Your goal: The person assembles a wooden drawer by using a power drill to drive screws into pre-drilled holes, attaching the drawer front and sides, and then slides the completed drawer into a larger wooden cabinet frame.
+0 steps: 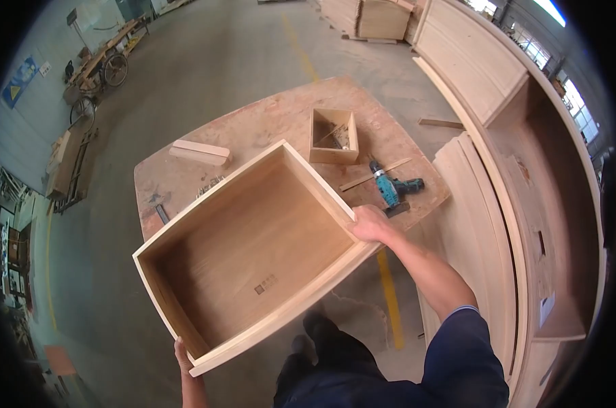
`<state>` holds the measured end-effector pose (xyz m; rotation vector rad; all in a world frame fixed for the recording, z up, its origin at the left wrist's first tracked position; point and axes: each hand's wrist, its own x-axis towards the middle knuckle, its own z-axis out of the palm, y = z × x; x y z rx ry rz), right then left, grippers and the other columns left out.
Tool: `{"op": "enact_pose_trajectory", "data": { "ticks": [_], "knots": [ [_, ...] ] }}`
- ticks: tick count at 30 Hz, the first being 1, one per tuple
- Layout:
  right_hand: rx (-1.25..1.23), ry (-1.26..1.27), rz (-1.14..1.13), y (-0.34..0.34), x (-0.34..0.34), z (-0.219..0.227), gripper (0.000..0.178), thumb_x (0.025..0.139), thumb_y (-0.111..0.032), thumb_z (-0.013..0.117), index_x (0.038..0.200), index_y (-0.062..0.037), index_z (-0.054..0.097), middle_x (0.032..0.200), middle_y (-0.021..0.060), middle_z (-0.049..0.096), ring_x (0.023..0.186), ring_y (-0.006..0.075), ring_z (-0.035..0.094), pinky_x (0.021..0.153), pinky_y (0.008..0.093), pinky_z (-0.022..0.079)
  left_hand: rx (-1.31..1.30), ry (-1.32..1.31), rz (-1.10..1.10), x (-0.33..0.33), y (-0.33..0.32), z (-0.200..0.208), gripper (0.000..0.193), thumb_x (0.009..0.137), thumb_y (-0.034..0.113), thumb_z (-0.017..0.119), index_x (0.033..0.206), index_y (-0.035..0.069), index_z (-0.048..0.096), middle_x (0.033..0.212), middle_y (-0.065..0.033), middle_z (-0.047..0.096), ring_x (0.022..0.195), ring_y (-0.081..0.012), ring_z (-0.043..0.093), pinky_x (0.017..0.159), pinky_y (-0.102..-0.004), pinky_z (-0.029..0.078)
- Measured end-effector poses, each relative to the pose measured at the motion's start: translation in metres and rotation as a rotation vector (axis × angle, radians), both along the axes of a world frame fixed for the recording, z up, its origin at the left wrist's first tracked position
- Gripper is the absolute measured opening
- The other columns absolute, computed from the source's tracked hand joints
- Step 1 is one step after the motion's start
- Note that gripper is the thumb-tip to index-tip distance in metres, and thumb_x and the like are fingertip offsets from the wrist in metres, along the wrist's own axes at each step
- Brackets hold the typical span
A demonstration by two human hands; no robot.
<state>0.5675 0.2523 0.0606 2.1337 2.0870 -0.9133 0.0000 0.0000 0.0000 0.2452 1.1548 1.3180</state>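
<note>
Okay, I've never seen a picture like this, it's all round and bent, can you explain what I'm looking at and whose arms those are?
There is one picture, taken by a wide fisheye camera worn on a person's head and looking down, so straight edges bend toward the rim. No machine is involved: the arms coming up from the bottom are that person's own. The left hand grips the near corner of a large open wooden drawer box, and the right hand grips its far right corner, so the box is held in both hands in front of a worn wooden workbench. On the bench lie a teal cordless drill, a small wooden box with some small parts inside, and a short wood block. To the right stands a big unfinished wooden cabinet. Below is a concrete workshop floor.
</note>
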Motion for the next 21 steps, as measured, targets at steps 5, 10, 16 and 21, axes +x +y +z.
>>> {"op": "enact_pose_trajectory", "data": {
  "ticks": [5, 10, 16, 21],
  "knots": [
    [-0.14, 0.142, 0.078, 0.013, 0.032, -0.006, 0.048, 0.089, -0.042, 0.064, 0.108, 0.0016, 0.072, 0.102, 0.0285, 0.071, 0.102, 0.0406, 0.069, 0.091, 0.0466, 0.053, 0.011, 0.302, -0.029, -0.026, -0.024, -0.064, 0.052, 0.098, 0.047, 0.052, 0.13, 0.007, 0.061, 0.121, -0.0087, 0.068, 0.111, -0.0246, 0.066, 0.094, -0.0418, 0.055],
    [0.244, 0.154, -0.208, 0.048, 0.119, -0.052, 0.051, 0.089, -0.024, 0.067, 0.135, -0.0052, 0.057, 0.124, 0.0246, 0.065, 0.12, 0.0371, 0.06, 0.104, 0.0417, 0.046, -0.115, 0.292, -0.085, -0.041, -0.028, -0.031, 0.055, 0.097, 0.047, 0.056, 0.131, 0.004, 0.059, 0.124, -0.0118, 0.067, 0.115, -0.0309, 0.064, 0.097, -0.0432, 0.054],
    [0.14, -0.425, 0.157, 0.082, 0.203, -0.111, 0.084, 0.079, -0.001, 0.065, 0.155, -0.0031, 0.031, 0.143, 0.0223, 0.052, 0.134, 0.0409, 0.048, 0.114, 0.0483, 0.038, -0.363, 0.414, -0.036, -0.01, 0.011, 0.019, 0.069, 0.097, 0.044, 0.061, 0.142, -0.007, 0.049, 0.137, -0.019, 0.06, 0.125, -0.0318, 0.058, 0.105, -0.0433, 0.05],
    [0.191, -0.363, 0.215, 0.075, 0.202, -0.089, 0.091, 0.075, -0.003, 0.064, 0.158, -0.0056, 0.026, 0.137, 0.0284, 0.054, 0.126, 0.0448, 0.053, 0.11, 0.0492, 0.042, -0.229, 1.231, -0.169, 0.033, 0.079, 0.099, 0.052, 0.097, 0.031, 0.064, 0.136, -0.002, 0.052, 0.126, -0.0169, 0.059, 0.112, -0.0242, 0.061, 0.095, -0.0407, 0.052]
  ]
}}
